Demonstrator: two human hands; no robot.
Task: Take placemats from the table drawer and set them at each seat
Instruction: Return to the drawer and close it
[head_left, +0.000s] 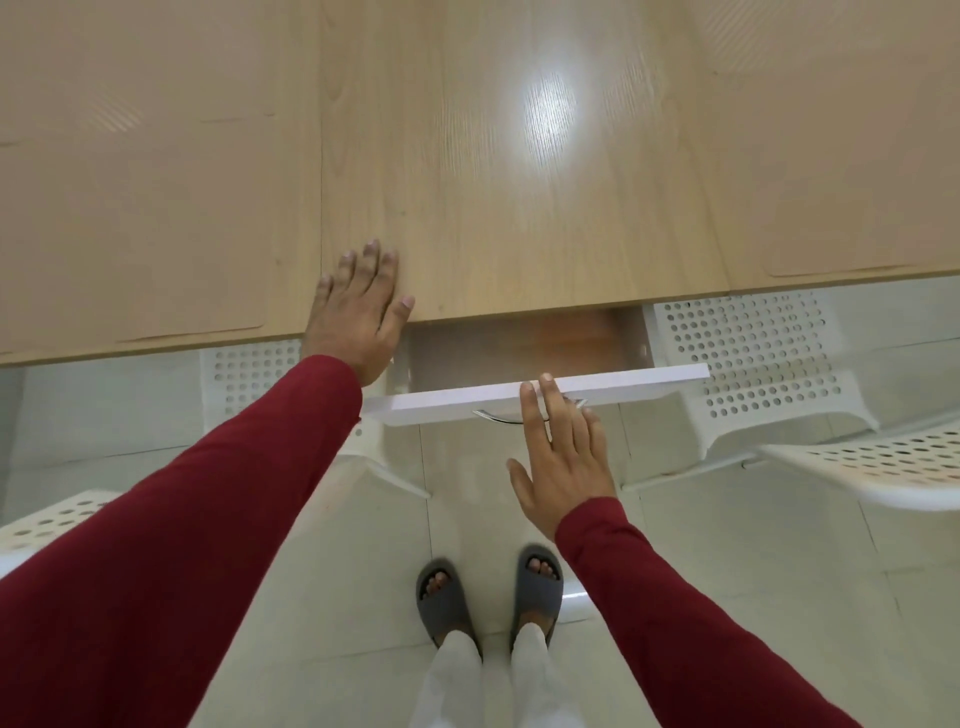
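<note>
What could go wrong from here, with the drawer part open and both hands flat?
1. The right hand lies with straight fingers on the white drawer front; pushing it shut could pinch fingertips under the table edge.
2. The left hand rests flat at that edge beside the drawer opening, near the closing gap.
3. Placemats on the tabletop look translucent, so easily miscounted.

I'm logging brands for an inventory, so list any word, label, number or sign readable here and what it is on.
None: no readable text shows on the light wooden table, the white drawer front, the white perforated chairs or the grey slide sandals.
</note>
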